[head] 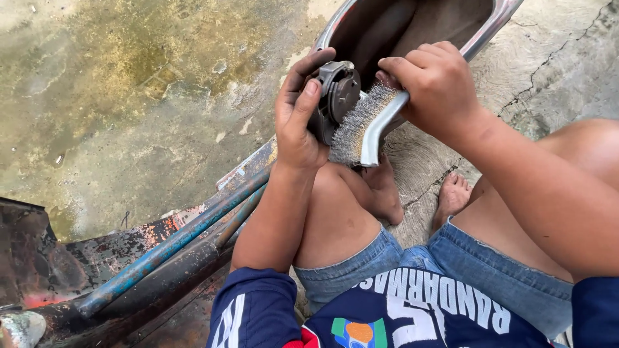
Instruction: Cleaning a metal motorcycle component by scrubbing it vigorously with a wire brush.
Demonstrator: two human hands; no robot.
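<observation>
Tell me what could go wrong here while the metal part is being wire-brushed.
The wire brush works right beside the left hand gripping the dark metal part; a slip could scrape the fingers. Bare legs and feet sit directly below, so loosened grit or bristles may fall on skin.

Support is a stained, cracked grey concrete floor (129,96), greenish-yellow patches at left, cracks at right. Directly on it: a large dark oval metal basin with a shiny rim (490,19) at top, rusty scorched metal sheet scrap (39,258) at lower left with chipped blue metal pipes (174,241) across it, and two bare feet (451,196).
</observation>
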